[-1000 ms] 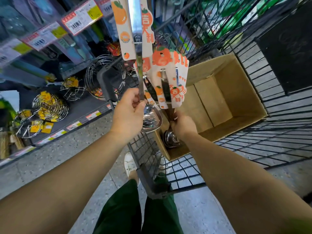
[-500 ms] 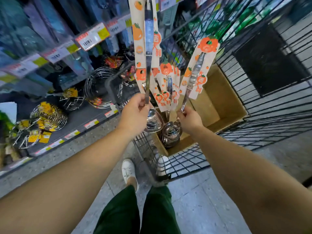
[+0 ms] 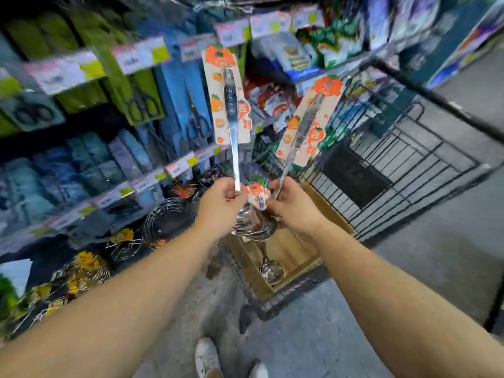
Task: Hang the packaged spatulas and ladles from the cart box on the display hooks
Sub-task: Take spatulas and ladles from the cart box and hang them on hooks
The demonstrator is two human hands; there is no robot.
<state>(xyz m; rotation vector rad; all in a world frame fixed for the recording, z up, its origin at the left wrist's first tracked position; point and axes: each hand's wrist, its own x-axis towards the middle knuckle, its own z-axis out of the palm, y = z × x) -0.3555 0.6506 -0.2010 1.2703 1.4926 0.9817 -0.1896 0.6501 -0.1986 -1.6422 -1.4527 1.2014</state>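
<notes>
Head view, room to move: my arms reach forward over grey floor, open on the right; the wire cart (image 3: 387,170) stands ahead on the right and the shelving (image 3: 90,137) with price tags fills the left, blurred by motion.
Cart box: the cardboard box (image 3: 297,249) sits in the cart's near corner, just below my hands; its near wall is close to the cart's wire edge.
My left hand (image 3: 218,205): closed around the thin shaft of a packaged ladle (image 3: 231,110), gripping just above the bowl.
Left ladle axis: long axis nearly upright, card end with orange print at the top, bowl down behind my fingers.
My right hand (image 3: 293,205): clamped on the shaft of a second packaged ladle (image 3: 305,124), near its lower end.
Right ladle axis: tilted, card end leaning up and to the right, bowl down towards the box.
Between my hands: a shorter orange-printed card (image 3: 256,193) shows, touching both; which hand holds it I cannot tell.
In the box: one more ladle (image 3: 270,268) lies with its bowl at the near end.
Lower shelf: wire racks (image 3: 166,219) with yellow tags lie just left of the cart.
</notes>
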